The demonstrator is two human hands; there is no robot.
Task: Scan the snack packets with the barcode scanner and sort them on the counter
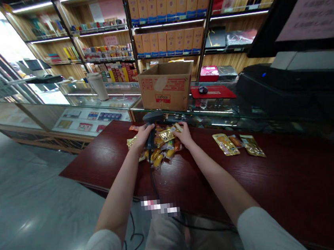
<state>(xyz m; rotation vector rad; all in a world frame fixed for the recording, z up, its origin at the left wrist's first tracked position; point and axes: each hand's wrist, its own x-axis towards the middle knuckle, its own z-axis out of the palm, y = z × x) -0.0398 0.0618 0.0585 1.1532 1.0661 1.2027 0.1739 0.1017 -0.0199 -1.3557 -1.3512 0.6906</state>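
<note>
My left hand (143,137) is closed around the handle of a black barcode scanner (153,117), whose head points away over the table. A cable runs down from it toward my lap. In my right hand (184,134) is a gold snack packet (167,134), gripped at its right end beside the scanner. Beneath both hands lies a pile of wrapped snacks (157,157), several with yellow or orange contents in clear film. Parts of the pile are hidden by my hands and the scanner. Farther right on the table rest a gold packet (225,144), a small brown packet (235,141) and another gold packet (252,145).
An open cardboard box (166,87) stands on the glass counter behind the dark red table (98,156). Nearby are a white cup (98,86), a mouse (202,90) on a red pad (220,92), and a black machine (289,92). Cables (137,235) hang near my legs.
</note>
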